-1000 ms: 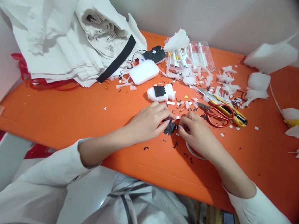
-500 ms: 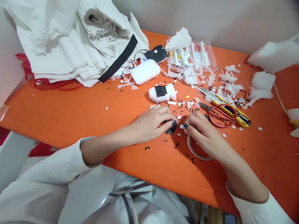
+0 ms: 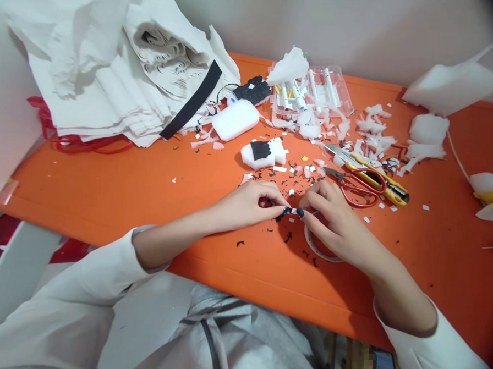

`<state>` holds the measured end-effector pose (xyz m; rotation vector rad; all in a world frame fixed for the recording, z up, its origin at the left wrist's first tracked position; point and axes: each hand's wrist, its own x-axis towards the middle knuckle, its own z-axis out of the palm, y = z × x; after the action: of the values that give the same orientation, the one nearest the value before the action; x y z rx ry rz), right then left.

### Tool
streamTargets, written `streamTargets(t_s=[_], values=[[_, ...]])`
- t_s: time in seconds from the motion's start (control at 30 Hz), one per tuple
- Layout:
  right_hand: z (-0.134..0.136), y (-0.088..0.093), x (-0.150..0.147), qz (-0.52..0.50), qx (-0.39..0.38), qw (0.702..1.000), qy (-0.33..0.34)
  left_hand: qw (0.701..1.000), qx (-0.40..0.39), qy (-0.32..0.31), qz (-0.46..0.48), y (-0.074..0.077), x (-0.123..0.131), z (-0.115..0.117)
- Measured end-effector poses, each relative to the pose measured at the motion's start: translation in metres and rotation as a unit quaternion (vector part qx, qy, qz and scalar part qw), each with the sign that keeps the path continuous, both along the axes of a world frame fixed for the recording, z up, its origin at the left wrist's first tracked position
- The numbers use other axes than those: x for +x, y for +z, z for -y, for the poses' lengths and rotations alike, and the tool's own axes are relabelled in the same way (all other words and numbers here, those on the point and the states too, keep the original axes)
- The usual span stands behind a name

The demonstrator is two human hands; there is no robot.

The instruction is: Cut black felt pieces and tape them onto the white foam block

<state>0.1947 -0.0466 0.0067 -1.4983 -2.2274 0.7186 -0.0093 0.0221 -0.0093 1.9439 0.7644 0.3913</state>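
Note:
My left hand (image 3: 245, 209) and my right hand (image 3: 341, 225) meet fingertip to fingertip over the table. Between their pinched thumbs and forefingers is a tiny white piece (image 3: 294, 211), like a bit of tape or paper, with a dark edge at its left end. Black scraps lie partly hidden under my left fingers. A roll of tape (image 3: 314, 247) rests flat below my right hand, which covers part of it. Just beyond the hands lies a white foam shape (image 3: 251, 159) with a layered black patch (image 3: 261, 149) on it.
Red-handled scissors (image 3: 359, 197) and a yellow box cutter (image 3: 397, 192), blade out, lie right of centre. Behind are a marker case (image 3: 345, 96), foam scraps and a rounded foam block (image 3: 236, 120). A stack of white paper (image 3: 110, 95) carries a black strip (image 3: 192, 100).
The fingertips of both hands have come together. My left fingers, over the black scraps before, now pinch at the white piece that my right fingers held. The view has shifted slightly.

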Motion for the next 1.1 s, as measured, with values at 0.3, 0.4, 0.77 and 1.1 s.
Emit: streamTargets(t_s=[0.3, 0.4, 0.77, 1.1], values=[[0.001, 0.0, 0.0, 0.044, 0.025, 0.998, 0.039, 0.987, 0.15, -0.055, -0.03, 0.006, -0.005, 0.0], [0.001, -0.002, 0.002, 0.058, 0.057, 0.996, 0.032, 0.992, 0.124, -0.021, -0.022, 0.006, -0.004, 0.0], [0.004, -0.019, -0.014, -0.309, -0.04, 0.937, -0.156, 0.983, -0.149, 0.095, 0.052, 0.009, 0.003, 0.01], [0.005, -0.021, -0.014, -0.347, -0.041, 0.925, -0.152, 0.997, -0.01, 0.065, 0.026, 0.004, 0.001, 0.011]])
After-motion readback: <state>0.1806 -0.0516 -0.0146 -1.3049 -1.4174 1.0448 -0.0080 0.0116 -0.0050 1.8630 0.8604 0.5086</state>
